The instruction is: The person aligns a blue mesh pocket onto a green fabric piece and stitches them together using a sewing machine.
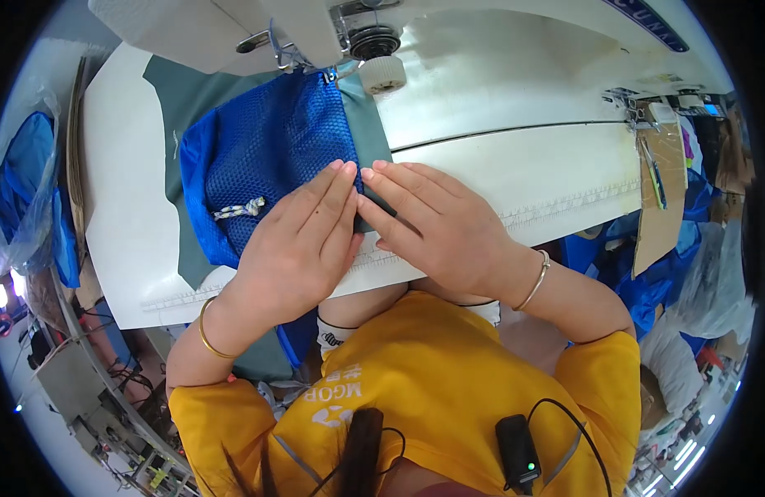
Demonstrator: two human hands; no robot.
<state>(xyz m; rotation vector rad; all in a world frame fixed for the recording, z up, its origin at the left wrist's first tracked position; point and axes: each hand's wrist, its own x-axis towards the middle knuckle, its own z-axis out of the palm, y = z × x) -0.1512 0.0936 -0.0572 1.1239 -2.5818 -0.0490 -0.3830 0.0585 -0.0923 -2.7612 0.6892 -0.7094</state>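
Blue mesh fabric (275, 132) lies over grey-green fabric (169, 91) on the white sewing table, its right edge running up to the needle area of the sewing machine (382, 62). A patterned cord (240, 209) sticks out at the mesh's lower left. My left hand (300, 236) presses on the mesh near its right edge, fingers together and stretched out. Beside it, my right hand (440, 219) rests on the grey-green strip at that edge, fingers extended, its fingertips close to those of my left hand. Neither hand is wrapped round anything.
A printed ruler scale (565, 201) runs along the table's front edge. To the right are a cardboard piece (660, 195) with pens on it and blue and clear plastic bags. A blue item in clear plastic (26, 174) hangs at the far left.
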